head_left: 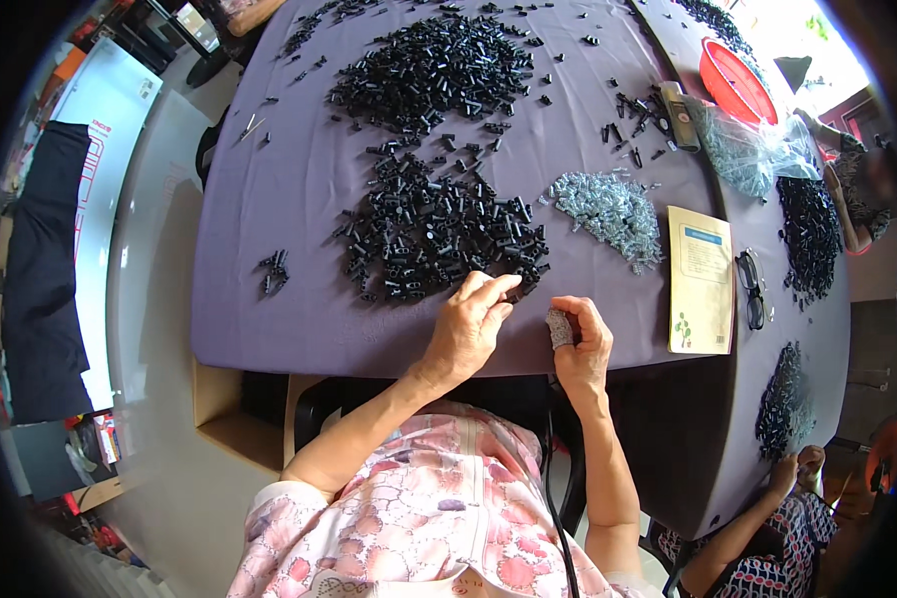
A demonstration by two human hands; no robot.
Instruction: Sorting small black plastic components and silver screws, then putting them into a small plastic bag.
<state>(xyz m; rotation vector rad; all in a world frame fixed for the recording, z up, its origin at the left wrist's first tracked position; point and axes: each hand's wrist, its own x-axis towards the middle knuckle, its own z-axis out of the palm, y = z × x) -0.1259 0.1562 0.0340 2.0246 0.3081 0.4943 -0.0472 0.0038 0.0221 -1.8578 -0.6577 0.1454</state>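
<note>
Head view shows a pale, glossy floor (pixel 159 249) and a long table under a purple-grey cloth (pixel 299 199), with a white chest-like unit (pixel 120 90) off to the left, dark fabric (pixel 40 249) draped over it. At the lower right, a co-worker's hands (pixel 799 466) are at their own pile.

Plenty lies loose, I'd judge: the far black heap (pixel 434 75) and the near black heap (pixel 429 229) are both broad, and a clear heap (pixel 613 214) sits to their right. Only a small black cluster (pixel 275 271) stands apart at the left; I can't tell whether those pieces are finished.

Beyond are a red basket (pixel 738 85), a yellow booklet (pixel 701 279) and glasses (pixel 752 289).

The left hand (pixel 468 324) is at the near heap's edge, thumb and fingers nearly together; the right hand (pixel 583 344) is curled, a greyish wrap (pixel 560 329) on a digit. Whether either grips a piece, I can't tell.
</note>
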